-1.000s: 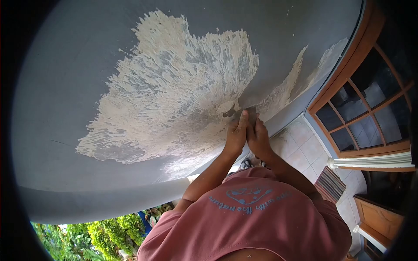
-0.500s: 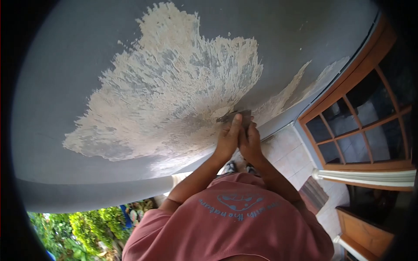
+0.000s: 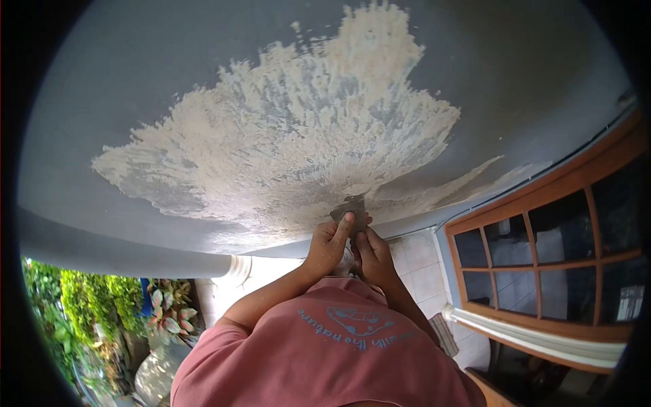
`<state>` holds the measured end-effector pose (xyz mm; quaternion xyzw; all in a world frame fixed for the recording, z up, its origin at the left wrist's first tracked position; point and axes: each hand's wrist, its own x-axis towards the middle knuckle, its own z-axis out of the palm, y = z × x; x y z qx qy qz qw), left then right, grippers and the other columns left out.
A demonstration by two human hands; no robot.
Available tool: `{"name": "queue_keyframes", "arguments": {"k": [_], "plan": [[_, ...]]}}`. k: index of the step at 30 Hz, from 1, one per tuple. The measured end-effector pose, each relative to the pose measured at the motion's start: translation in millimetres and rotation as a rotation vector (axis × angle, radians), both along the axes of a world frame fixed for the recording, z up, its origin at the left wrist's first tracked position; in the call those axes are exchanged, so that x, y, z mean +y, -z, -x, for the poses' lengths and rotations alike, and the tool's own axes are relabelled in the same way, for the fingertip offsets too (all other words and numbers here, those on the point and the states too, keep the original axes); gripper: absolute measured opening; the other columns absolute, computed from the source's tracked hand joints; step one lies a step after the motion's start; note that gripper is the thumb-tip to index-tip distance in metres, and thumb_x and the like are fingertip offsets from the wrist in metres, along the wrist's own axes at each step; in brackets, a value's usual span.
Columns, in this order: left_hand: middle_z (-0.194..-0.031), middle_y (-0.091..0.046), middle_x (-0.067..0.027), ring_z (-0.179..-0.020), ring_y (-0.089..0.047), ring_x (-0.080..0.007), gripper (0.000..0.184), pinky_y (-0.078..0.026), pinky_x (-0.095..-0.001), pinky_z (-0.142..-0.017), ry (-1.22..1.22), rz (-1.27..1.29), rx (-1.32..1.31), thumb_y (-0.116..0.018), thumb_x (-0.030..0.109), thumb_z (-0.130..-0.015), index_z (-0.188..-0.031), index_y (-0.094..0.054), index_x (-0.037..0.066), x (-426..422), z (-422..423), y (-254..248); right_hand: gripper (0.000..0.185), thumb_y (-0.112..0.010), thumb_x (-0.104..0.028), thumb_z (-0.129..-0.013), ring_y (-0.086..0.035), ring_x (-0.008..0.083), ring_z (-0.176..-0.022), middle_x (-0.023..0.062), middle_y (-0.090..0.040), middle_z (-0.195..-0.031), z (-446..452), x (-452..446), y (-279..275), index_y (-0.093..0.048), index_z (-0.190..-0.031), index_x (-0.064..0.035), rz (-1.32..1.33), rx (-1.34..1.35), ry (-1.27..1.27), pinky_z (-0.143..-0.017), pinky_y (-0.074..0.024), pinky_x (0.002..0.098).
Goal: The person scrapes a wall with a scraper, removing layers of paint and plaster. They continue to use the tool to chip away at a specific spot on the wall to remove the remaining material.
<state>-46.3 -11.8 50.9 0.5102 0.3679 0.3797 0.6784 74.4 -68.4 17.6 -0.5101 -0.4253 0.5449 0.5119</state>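
Note:
A scraper [image 3: 350, 205] with a flat, dull grey blade is held against the wall, near the lower middle of a rough pale patch [image 3: 285, 129] where the grey paint is gone. My left hand [image 3: 328, 243] is closed on it, the thumb lying along the blade. Just beside it, my right hand [image 3: 374, 256] is closed round the lower part of the scraper, whose handle is mostly hidden by the fingers. The blade's upper edge appears to touch the wall.
Grey painted wall [image 3: 163, 47] surrounds the patch. To the right is a wooden-framed window [image 3: 529, 237] above a white moulded ledge [image 3: 536, 332]. Leafy plants [image 3: 102, 305] grow at the lower left, near a round white column base [image 3: 239, 270]. Pale floor tiles [image 3: 420, 261] lie below.
My view has turned, so the patch sits further right and the window lower. Both hands and the scraper appear lower and further left, with the blade tilted more upright. Both hands keep their hold.

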Motion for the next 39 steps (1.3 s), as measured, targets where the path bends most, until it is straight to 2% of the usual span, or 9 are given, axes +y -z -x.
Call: {"name": "queue_keyframes", "arguments": {"k": [5, 8, 16, 19, 23, 26, 31, 34, 39], "plan": [[-0.073, -0.063, -0.0025, -0.065, -0.054, -0.0062, 0.044, -0.045, -0.0232, -0.056, -0.115, -0.046, 0.048, -0.047, 0.037, -0.099, -0.100, -0.067, -0.002, -7.2, 3.3, 14.1, 0.028, -0.038, -0.024, -0.102, -0.041, 0.0052, -0.054, -0.0025, -0.048, -0.066, -5.9, -3.6, 18.7, -0.054, -0.092, -0.0038, -0.011, -0.206, -0.078, -0.049, -0.0336, 0.0232], [-0.061, -0.057, -0.0008, -0.060, -0.048, -0.0050, 0.044, -0.039, -0.0240, -0.050, -0.180, -0.120, 0.183, -0.052, 0.036, -0.097, -0.084, -0.067, -0.003, -6.8, 3.8, 33.9, 0.032, -0.043, -0.026, -0.100, -0.046, 0.0099, -0.058, 0.0020, -0.050, -0.062, -2.3, -10.3, 17.9, -0.058, -0.088, 0.0006, 0.037, -0.112, 0.025, -0.054, -0.0388, 0.0296], [-0.045, -0.044, 0.0000, -0.048, -0.039, -0.0058, 0.057, -0.034, -0.0288, -0.041, -0.240, -0.095, 0.283, -0.061, 0.038, -0.091, -0.056, -0.059, -0.006, -8.6, 4.2, 30.0, 0.039, -0.040, -0.028, -0.101, -0.042, 0.0091, -0.054, 0.0006, -0.044, -0.057, -8.5, -8.7, 2.4, -0.051, -0.073, -0.0031, -0.086, -0.308, 0.038, -0.050, -0.0340, 0.0283], [-0.066, -0.066, -0.0064, -0.063, -0.057, -0.0078, 0.044, -0.047, -0.0249, -0.056, -0.136, -0.028, 0.344, -0.058, 0.032, -0.094, -0.075, -0.068, -0.007, -5.6, 6.2, 15.9, 0.040, -0.040, -0.028, -0.101, -0.043, 0.0110, -0.054, 0.0021, -0.045, -0.057, -14.2, -3.9, 8.7, -0.051, -0.072, -0.0020, -0.094, -0.396, 0.004, -0.051, -0.0349, 0.0300], [-0.066, -0.065, -0.0060, -0.063, -0.057, -0.0082, 0.045, -0.046, -0.0253, -0.056, -0.123, 0.001, 0.444, -0.058, 0.033, -0.094, -0.078, -0.068, -0.008, -8.4, 7.9, 17.0, 0.039, -0.040, -0.026, -0.100, -0.045, 0.0124, -0.054, 0.0036, -0.048, -0.058, -17.4, -3.6, 25.7, -0.052, -0.073, -0.0013, -0.159, -0.480, 0.013, -0.051, -0.0362, 0.0316], [-0.062, -0.064, -0.0057, -0.061, -0.057, -0.0079, 0.046, -0.046, -0.0259, -0.053, -0.212, -0.070, 0.375, -0.058, 0.033, -0.094, -0.076, -0.068, -0.008, -8.1, 4.5, 43.5, 0.032, -0.046, -0.026, -0.097, -0.057, 0.0350, -0.055, 0.0179, -0.055, -0.061, -17.3, 0.9, 27.5, -0.060, -0.085, 0.0004, -0.180, -0.559, 0.042, -0.052, -0.0404, 0.0405], [-0.048, -0.054, -0.0074, -0.051, -0.046, -0.0065, 0.052, -0.040, -0.0293, -0.045, -0.279, -0.150, 0.292, -0.063, 0.036, -0.090, -0.065, -0.062, -0.010, -6.0, -7.5, -6.3, 0.035, -0.044, -0.028, -0.098, -0.057, 0.0331, -0.057, 0.0173, -0.055, -0.062, -24.0, 12.4, 16.8, -0.058, -0.082, -0.0002, -0.228, -0.491, 0.014, -0.054, -0.0407, 0.0396], [-0.062, -0.066, -0.0078, -0.062, -0.056, -0.0062, 0.047, -0.046, -0.0260, -0.054, -0.215, -0.062, 0.523, -0.059, 0.034, -0.093, -0.076, -0.067, -0.008, -9.5, -0.7, 6.1, 0.038, -0.044, -0.030, -0.098, -0.056, 0.0297, -0.057, 0.0155, -0.054, -0.061, -21.3, 5.9, 16.6, -0.056, -0.079, -0.0002, -0.145, -0.443, -0.025, -0.054, -0.0404, 0.0387], [-0.063, -0.066, -0.0089, -0.063, -0.057, -0.0069, 0.047, -0.046, -0.0263, -0.055, -0.271, -0.057, 0.394, -0.059, 0.035, -0.093, -0.075, -0.067, -0.008, -15.1, -0.8, 11.0, 0.039, -0.042, -0.031, -0.099, -0.056, 0.0275, -0.055, 0.0133, -0.054, -0.060, -24.1, 2.2, 17.5, -0.056, -0.078, -0.0001, -0.097, -0.393, -0.111, -0.054, -0.0403, 0.0382]]}}
